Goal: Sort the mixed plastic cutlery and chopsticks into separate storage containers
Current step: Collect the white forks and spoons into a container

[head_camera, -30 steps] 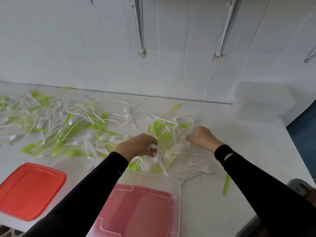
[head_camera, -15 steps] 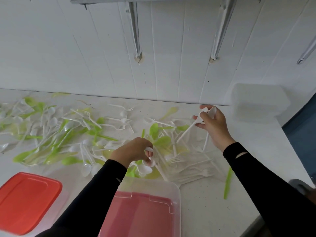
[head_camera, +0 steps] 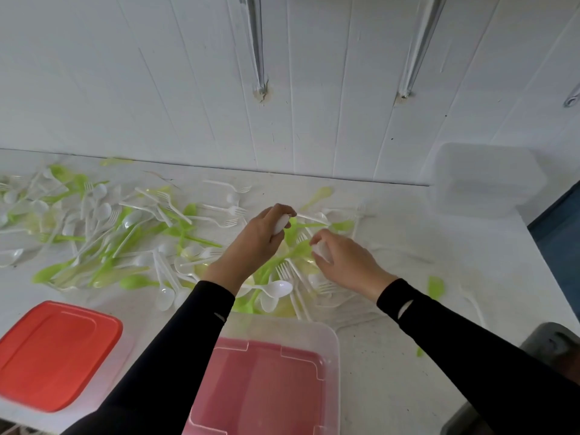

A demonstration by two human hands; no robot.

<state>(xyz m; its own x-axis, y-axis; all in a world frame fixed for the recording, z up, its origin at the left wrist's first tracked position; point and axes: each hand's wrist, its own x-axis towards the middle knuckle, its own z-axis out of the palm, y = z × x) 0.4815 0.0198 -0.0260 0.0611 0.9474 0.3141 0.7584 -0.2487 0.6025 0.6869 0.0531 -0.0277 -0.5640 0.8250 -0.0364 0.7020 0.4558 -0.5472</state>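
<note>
White and green plastic spoons and forks point(head_camera: 110, 233) lie scattered over the white table, thickest at the left and centre. My left hand point(head_camera: 260, 237) hovers over the middle of the pile, fingers closed on a white spoon point(head_camera: 280, 223). My right hand point(head_camera: 345, 262) is just to its right, low over the cutlery, pinching another white spoon point(head_camera: 321, 250). A clear storage container point(head_camera: 333, 335) stands at the near edge below my hands, with a red lid showing through its bottom. A second clear container point(head_camera: 486, 177) stands at the back right against the wall.
A loose red lid point(head_camera: 53, 353) lies at the near left. One green piece point(head_camera: 435, 287) lies apart at the right. A dark object point(head_camera: 552, 343) sits at the bottom right corner. The white panelled wall runs behind the table.
My right hand came down from a raised spot at the back right to the pile's centre. My left hand moved forward and up over the pile, still gripping white cutlery.
</note>
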